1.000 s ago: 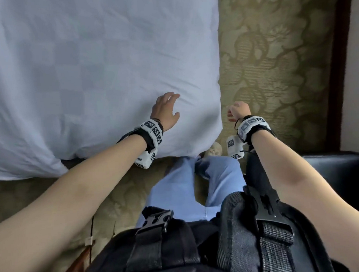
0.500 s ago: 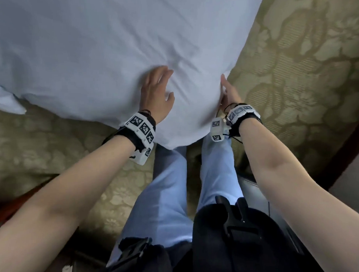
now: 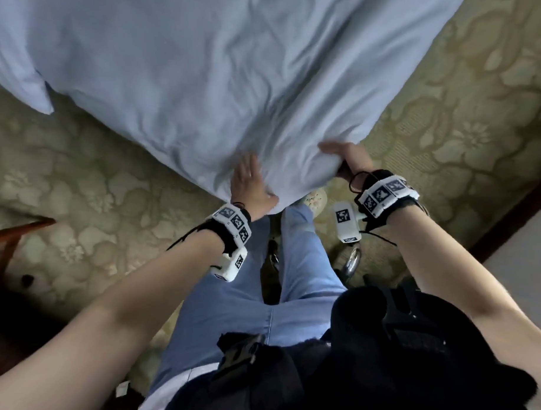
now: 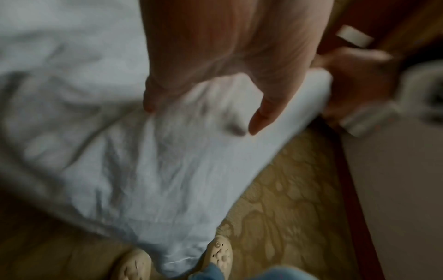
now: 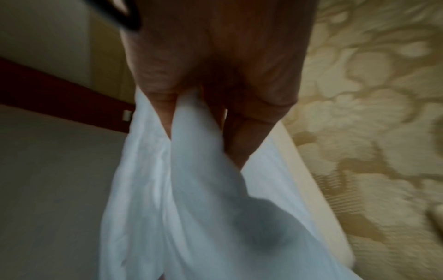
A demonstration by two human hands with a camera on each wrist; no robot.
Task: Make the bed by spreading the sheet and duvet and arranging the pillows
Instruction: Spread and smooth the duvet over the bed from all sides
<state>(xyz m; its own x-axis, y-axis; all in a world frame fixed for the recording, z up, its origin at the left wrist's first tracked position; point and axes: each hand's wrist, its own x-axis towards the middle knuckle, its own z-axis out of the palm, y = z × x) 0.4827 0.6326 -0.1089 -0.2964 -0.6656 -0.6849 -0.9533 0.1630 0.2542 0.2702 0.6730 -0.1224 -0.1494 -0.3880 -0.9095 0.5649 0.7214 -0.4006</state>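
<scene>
A large white pillow (image 3: pixel 213 84) fills the top of the head view, creased and hanging above the carpet, its near corner over my legs. My left hand (image 3: pixel 250 187) lies on top of that corner with fingers spread; the left wrist view shows the fingertips (image 4: pixel 149 106) pressing into the pillow (image 4: pixel 143 170) and the thumb held off it. My right hand (image 3: pixel 347 159) grips the pillow's right edge, thumb on top and fingers underneath. In the right wrist view, bunched fabric (image 5: pixel 191 170) sits between its fingers (image 5: pixel 246 136).
Olive floral carpet (image 3: pixel 444 122) lies all around. A dark red skirting board (image 3: pixel 515 214) and pale wall run along the right. Wooden furniture (image 3: pixel 15 235) is at the left edge. My feet in beige slippers (image 3: pixel 315 198) stand under the pillow corner.
The pillow has come closer and creased. My right hand went from touching its side to gripping the edge. My left hand slid down to the near corner.
</scene>
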